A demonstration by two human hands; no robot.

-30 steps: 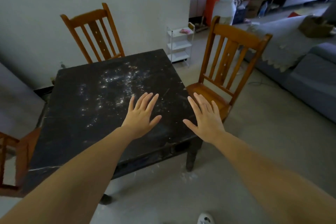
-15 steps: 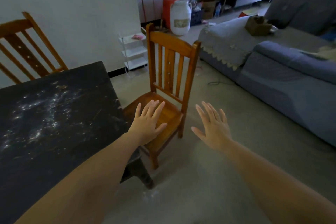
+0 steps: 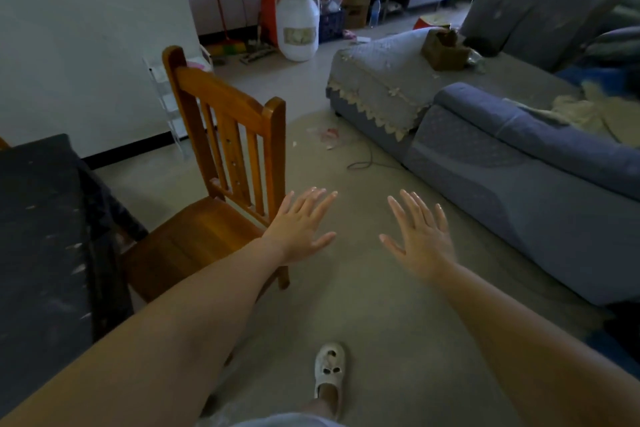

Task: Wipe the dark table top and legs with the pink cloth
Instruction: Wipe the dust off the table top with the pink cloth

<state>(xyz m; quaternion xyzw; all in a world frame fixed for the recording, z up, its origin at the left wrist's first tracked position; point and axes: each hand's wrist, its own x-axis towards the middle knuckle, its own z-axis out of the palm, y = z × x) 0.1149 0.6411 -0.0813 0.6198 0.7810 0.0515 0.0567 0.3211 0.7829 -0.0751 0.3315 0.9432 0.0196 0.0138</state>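
Tabletop: the dark tabletop (image 3: 38,236) sat at your far left, its surface flecked with pale specks and one corner toward the chair.
Chair: a wooden chair (image 3: 221,163) stood just beside that corner, its slatted back upright and its seat facing the tabletop.
Pink cloth: you held no cloth; a small pink thing behind the chair back was too hidden to name.
Left hand: your left hand (image 3: 299,227) hovered palm down, fingers straight and spread, over the chair's right edge, holding nothing.
Right hand: your right hand (image 3: 420,236) hovered near it over the bare floor (image 3: 363,315), fingers likewise spread and empty.
Shoe: your white shoe (image 3: 329,369) stood on the floor below your hands.
Sofa: a blue-grey sofa (image 3: 519,166) ran along your right.
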